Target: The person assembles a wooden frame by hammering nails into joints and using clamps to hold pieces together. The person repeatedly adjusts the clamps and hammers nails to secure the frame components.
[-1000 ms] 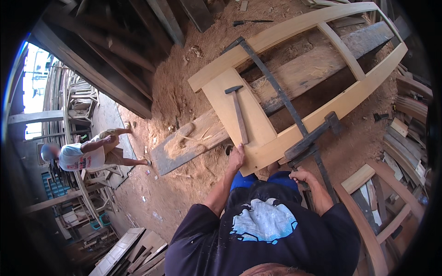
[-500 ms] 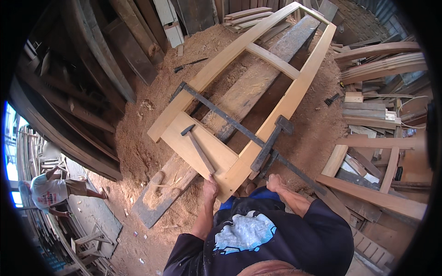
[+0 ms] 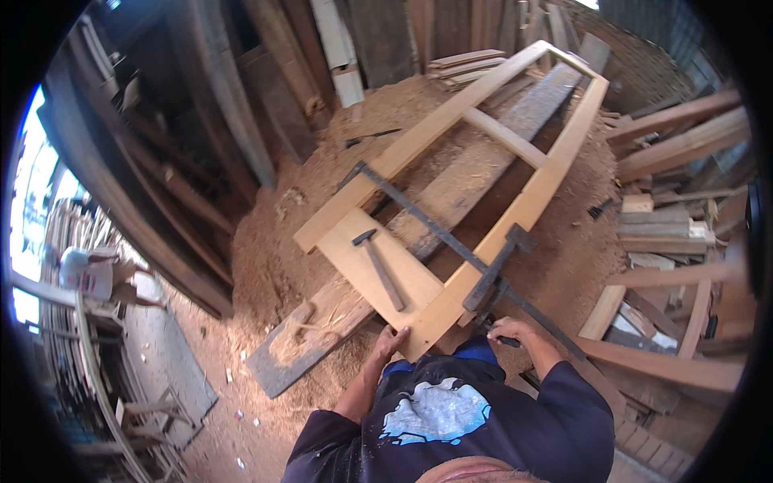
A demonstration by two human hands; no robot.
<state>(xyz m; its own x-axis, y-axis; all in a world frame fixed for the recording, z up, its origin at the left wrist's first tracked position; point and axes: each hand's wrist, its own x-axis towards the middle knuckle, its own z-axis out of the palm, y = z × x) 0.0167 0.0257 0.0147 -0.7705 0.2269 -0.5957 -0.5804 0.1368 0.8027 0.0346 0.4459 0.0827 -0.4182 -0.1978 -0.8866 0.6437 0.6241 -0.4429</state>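
A light wooden frame (image 3: pixel 533 201) with crossbars and a wide bottom panel (image 3: pixel 342 241) lies slantwise over a worn plank (image 3: pixel 459 179). A long dark metal bar clamp (image 3: pixel 423 216) spans the frame, its jaw against the right-hand side. On the panel rests a hammer (image 3: pixel 382 272), head toward the far left. My left hand (image 3: pixel 390 341) is closed on the near corner of the frame, thumb on top. My right hand (image 3: pixel 517 331) wraps round the clamp's dark handle, just beyond the near right side; part of it is hidden by the fingers.
Sawdust and shavings cover the ground around the plank. Tall boards (image 3: pixel 229 97) lean at the left. Stacked offcuts (image 3: pixel 656 229) and another wooden frame (image 3: pixel 652 366) lie at the right. Another person (image 3: pixel 88 278) is at the far left.
My right hand has moved onto the clamp handle from just beside it. My left hand stays at the frame's corner. The whole view has shifted, with the scene lower and farther right.
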